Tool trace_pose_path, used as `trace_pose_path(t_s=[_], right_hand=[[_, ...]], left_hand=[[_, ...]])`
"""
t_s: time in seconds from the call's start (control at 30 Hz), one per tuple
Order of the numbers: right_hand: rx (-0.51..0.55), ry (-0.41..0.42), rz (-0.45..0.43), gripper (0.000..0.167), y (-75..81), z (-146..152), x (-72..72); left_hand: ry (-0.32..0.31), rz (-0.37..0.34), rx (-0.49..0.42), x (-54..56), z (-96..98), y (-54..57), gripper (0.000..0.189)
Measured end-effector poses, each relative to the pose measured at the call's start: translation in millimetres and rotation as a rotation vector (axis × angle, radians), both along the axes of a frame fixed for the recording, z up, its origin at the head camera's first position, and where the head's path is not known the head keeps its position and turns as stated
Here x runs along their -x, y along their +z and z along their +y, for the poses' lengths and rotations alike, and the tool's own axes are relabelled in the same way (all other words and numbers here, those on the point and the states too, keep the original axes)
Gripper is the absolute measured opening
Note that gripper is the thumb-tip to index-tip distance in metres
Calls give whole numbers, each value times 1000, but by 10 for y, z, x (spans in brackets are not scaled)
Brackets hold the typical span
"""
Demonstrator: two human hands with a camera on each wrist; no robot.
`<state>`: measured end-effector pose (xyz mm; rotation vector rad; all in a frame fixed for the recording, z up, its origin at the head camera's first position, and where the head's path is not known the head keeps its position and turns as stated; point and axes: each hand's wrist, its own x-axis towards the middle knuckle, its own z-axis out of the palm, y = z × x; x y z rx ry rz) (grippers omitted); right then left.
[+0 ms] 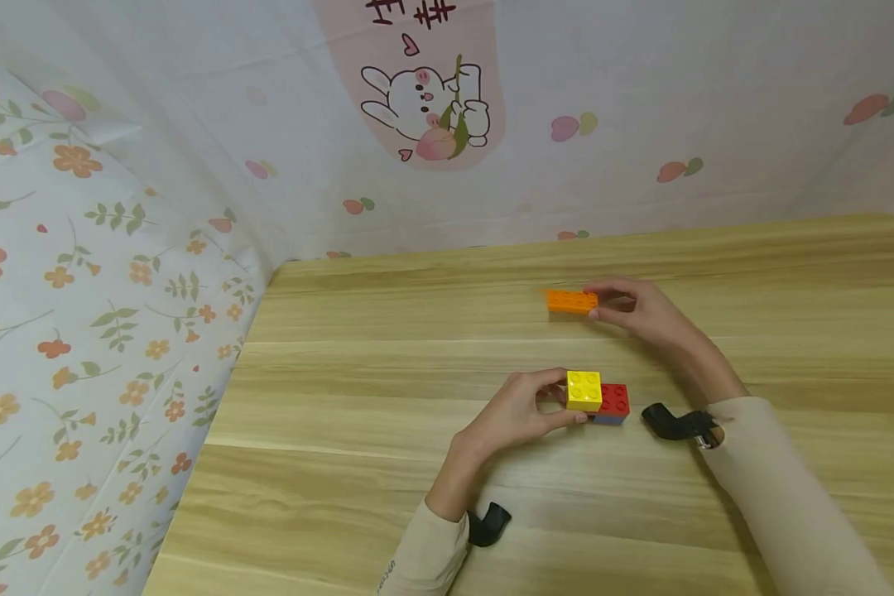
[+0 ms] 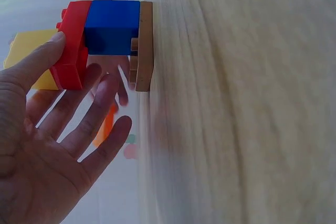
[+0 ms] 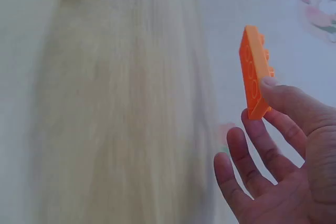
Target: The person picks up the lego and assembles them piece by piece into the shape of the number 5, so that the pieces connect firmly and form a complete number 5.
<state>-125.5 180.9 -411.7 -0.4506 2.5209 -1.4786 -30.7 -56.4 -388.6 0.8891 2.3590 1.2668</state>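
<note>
A stack of toy building bricks stands on the table, flat brown brick (image 2: 146,51) lowest, then a blue brick (image 2: 112,27), a red brick (image 1: 617,399) and a yellow brick (image 1: 584,391) on top. The yellow one sits offset to the left on the red. With thumb and fingers, my left hand (image 1: 517,407) grips the stack around its yellow and red bricks from the left. Farther back, my right hand (image 1: 641,310) pinches a thin orange brick (image 1: 569,301) by its right end. That brick is raised above the tabletop, hollow underside visible in the right wrist view.
The wooden table (image 1: 358,356) ends at the back against a white hanging cloth (image 1: 253,83) with a printed rabbit. A floral cloth (image 1: 104,331) hangs on the left. Black wrist mounts (image 1: 670,422) stick out from both sleeves.
</note>
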Motion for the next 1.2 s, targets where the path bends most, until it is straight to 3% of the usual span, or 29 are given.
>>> trace_pose_path(t_s=[0.3,0.6,0.87,1.03,1.2], right_hand=[[29,-114,78,39,214,206,-400],[99,-87,209,41,321,205,-617],[87,-84,254,47,487,171,-790],[91,-78,270,47,567,165,-879],[97,-60,282,44,597,160,-942]], left_hand=[[3,-10,9,-10,8,-9,27],[-3,-3,37,-8,13,0,29],[8,30,57,-10,7,22,30],[6,25,28,-12,-4,10,40],[30,-29,-57,-19,-27,0,53]])
